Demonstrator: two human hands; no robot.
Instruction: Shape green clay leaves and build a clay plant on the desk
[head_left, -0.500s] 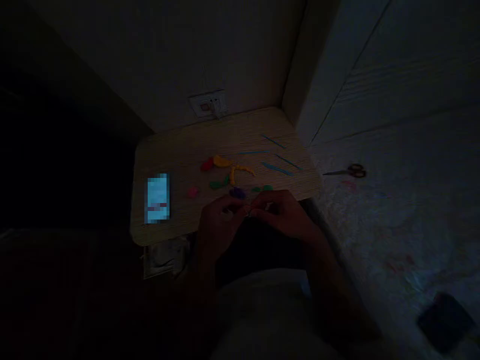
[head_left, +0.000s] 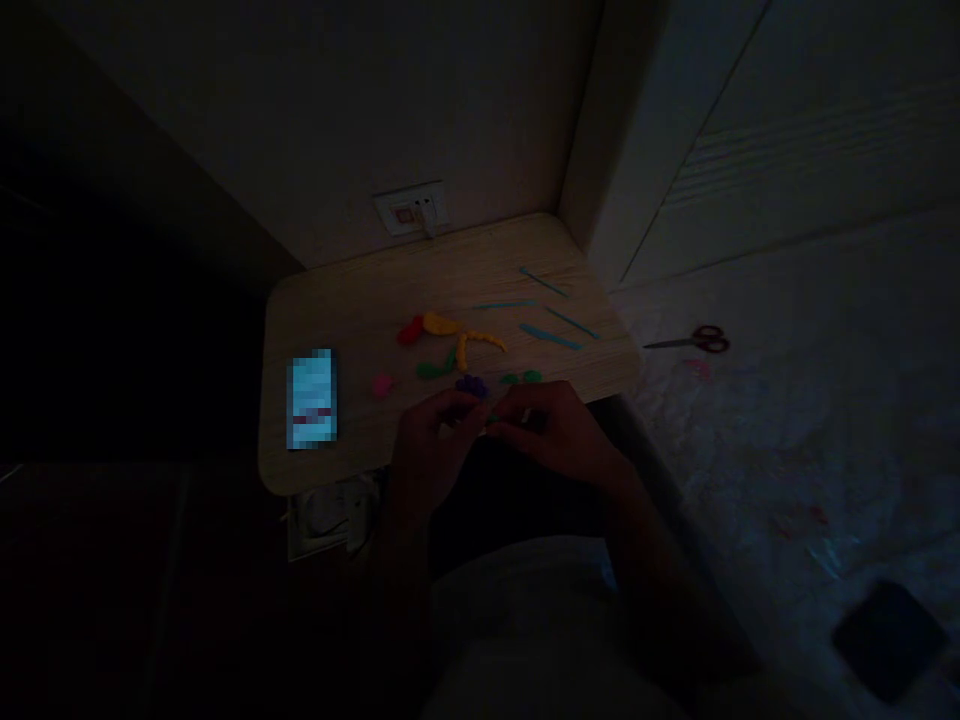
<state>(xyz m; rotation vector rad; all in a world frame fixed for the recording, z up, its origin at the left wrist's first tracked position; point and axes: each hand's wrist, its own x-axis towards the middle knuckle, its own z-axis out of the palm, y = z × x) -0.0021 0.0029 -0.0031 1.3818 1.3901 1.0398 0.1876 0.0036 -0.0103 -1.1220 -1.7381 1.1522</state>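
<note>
In dim light, my left hand (head_left: 439, 435) and my right hand (head_left: 551, 425) meet fingertip to fingertip at the table's near edge. Both are closed in a pinch on a small greenish piece of modelling clay (head_left: 493, 418), mostly covered by the fingers. Just beyond them lies a purple clay cluster (head_left: 472, 385) made of small balls. Two small green clay leaves (head_left: 521, 377) rest beside it, near my right hand. Farther back are yellow clay strips (head_left: 463, 350), a green clay piece (head_left: 435, 369), a red clay lump (head_left: 410, 330) and a yellow clay lump (head_left: 441, 324). A pink clay lump (head_left: 382, 384) sits to the left.
Several blue modelling tools (head_left: 551, 336) lie on the right of the wooden table (head_left: 345, 295). A lit phone (head_left: 312, 400) is at its left. Scissors (head_left: 701, 341) rest on the pale sheet to the right, with a dark square object (head_left: 890, 640). A wall socket (head_left: 411, 210) is behind.
The view has shifted slightly and become sharper. Both hands stay together in their pinch, with the fingers slightly moved; a bit of green now shows between them. The table items are unmoved.
</note>
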